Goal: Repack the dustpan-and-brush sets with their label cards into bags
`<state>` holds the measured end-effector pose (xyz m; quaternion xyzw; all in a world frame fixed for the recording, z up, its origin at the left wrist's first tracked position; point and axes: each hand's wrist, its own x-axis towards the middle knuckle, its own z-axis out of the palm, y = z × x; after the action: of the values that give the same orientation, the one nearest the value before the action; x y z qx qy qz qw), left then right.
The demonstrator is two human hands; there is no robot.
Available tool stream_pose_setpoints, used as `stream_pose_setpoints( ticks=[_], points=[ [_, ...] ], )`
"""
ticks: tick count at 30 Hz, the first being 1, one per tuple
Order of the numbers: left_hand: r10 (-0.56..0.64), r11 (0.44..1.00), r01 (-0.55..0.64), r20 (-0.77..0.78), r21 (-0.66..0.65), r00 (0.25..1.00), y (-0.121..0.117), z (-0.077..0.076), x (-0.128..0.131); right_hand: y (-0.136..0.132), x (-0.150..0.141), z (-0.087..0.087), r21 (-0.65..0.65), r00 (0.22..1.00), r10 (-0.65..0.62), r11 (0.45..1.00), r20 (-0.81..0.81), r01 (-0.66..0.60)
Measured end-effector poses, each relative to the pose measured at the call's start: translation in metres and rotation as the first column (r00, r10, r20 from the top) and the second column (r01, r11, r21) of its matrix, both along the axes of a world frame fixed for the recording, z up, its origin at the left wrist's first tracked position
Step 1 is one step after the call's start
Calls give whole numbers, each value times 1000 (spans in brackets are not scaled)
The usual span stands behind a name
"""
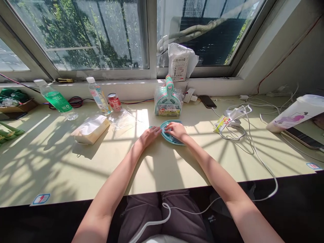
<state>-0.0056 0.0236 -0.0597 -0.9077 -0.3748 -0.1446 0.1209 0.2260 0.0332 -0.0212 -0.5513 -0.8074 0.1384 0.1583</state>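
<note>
A small teal dustpan (pixel 165 136) lies on the table in front of me, its handle end towards the left and dark bristles of a brush showing in its pan. My left hand (pixel 151 134) is closed over the handle end, most of which it hides. Bent over the pan, my right hand (pixel 176 130) has its fingers pinched together at the inner part near the handle; the exact spot they hold is covered. Just behind stands a clear-wrapped mini dustpan and brush set (pixel 169 98), green with pink edging, upright against the wall.
A tissue pack (pixel 91 130), crumpled clear plastic (pixel 124 119), two bottles (pixel 58 101) and a red can (pixel 114 102) are to the left. On the right lie a phone (pixel 208 101), white cables (pixel 249 135) and a tilted white cup (pixel 298 113). A white parcel (pixel 179 65) rests on the sill.
</note>
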Motion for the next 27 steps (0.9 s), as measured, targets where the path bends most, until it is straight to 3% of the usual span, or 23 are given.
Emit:
stream_pose_setpoints(
  ticks=[4,7,8,10,12,13,15,16,19,20,22,24,26,27],
  points=[
    [66,991,-62,34,-121,997,-1,3,5,-5,-4,3,14,998,-18,1000,55,18],
    [107,989,-65,337,-133,935,-1,5,9,-12,-8,1,62,995,-97,993,16,95],
    [135,988,-81,502,-128,854,-1,6,12,-15,-11,0,71,989,-147,986,-30,149],
    [208,977,-81,799,-198,565,-4,8,20,-19,-15,-1,79,954,-251,961,-162,266],
    [341,919,103,897,-381,282,-9,9,32,-21,-20,-2,90,903,-296,937,-312,338],
    [420,850,247,881,-465,217,-12,9,38,-20,-22,-2,94,880,-288,934,-377,346],
    [529,680,474,822,-559,210,-17,8,50,-17,-21,1,78,848,-249,944,-468,321],
    [558,628,525,802,-575,212,-19,7,54,-14,-17,3,50,838,-236,953,-492,297],
    [620,611,541,774,-578,128,-17,5,51,-1,11,12,-44,809,-322,937,-492,346],
    [634,615,542,768,-573,92,-14,5,46,3,27,14,-39,785,-407,897,-468,441],
    [635,634,548,772,-545,33,-7,8,33,8,64,14,117,692,-588,721,-419,683],
    [620,674,526,784,-519,-20,0,13,19,10,102,6,233,604,-713,558,-355,796],
    [615,718,465,785,-519,-73,5,16,9,10,133,-6,188,536,-797,502,-279,844],
    [620,730,433,779,-529,-95,7,18,6,10,144,-13,151,552,-794,531,-254,833]
  ],
)
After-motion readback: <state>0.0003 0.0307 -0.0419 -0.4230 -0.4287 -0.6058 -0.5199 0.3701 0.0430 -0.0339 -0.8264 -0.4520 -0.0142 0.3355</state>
